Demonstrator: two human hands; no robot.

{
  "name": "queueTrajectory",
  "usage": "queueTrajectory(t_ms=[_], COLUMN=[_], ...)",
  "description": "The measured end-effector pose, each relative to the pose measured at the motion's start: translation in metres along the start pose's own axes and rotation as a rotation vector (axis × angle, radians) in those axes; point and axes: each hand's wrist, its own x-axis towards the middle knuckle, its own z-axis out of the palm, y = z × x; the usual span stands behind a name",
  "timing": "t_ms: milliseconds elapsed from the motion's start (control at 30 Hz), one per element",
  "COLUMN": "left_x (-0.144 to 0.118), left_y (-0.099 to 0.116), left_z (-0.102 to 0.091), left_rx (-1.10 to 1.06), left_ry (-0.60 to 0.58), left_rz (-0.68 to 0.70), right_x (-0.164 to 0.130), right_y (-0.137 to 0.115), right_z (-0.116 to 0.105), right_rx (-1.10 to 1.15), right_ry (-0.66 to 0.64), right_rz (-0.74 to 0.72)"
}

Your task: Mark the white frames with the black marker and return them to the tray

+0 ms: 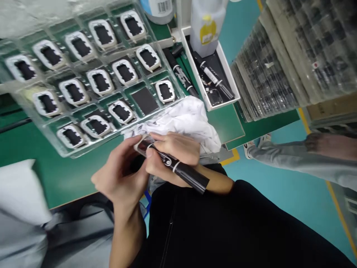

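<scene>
My left hand [122, 171] is closed on a small watch case frame [141, 146], pale-rimmed and partly hidden by my fingers. In my right hand [173, 152] is a black marker pen [184, 173], its tip end at the frame and its back end pointing down to the right. Just beyond both hands a clear plastic tray [67, 152] carries several similar white-rimmed frames in its compartments. One front-row compartment [145, 101] shows only a dark pad. A crumpled white cloth [192, 119] lies right behind my right hand.
An open white box [237, 95] holds a bottle [208, 29] and another marker [214, 76]; more black markers [182, 76] lie beside it. Stacked trays [262, 74] stand at the right. Another person's legs [292, 160] show at right, and grey-clad legs [25, 238] at lower left.
</scene>
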Motion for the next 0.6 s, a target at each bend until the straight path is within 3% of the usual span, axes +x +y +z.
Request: queueTrajectory(t_ms=[67,167,600], left_x=[0.001,0.003,0.016], left_y=[-0.001,-0.005,-0.004], left_z=[0.001,0.004,0.012], left_rx=[-0.018,-0.042,-0.462], left_ry=[-0.03,-0.067,-0.092], left_rz=[0.032,0.039,-0.031], right_x=[0.003,0.008,0.011], right_y=[0.004,0.011,0.012], right_z=[-0.005,-0.008,-0.004], right_rx=[0.15,0.171,0.354], right_ry=[0.082,0.127,0.135], right_rz=[-0.153,-0.185,-0.116])
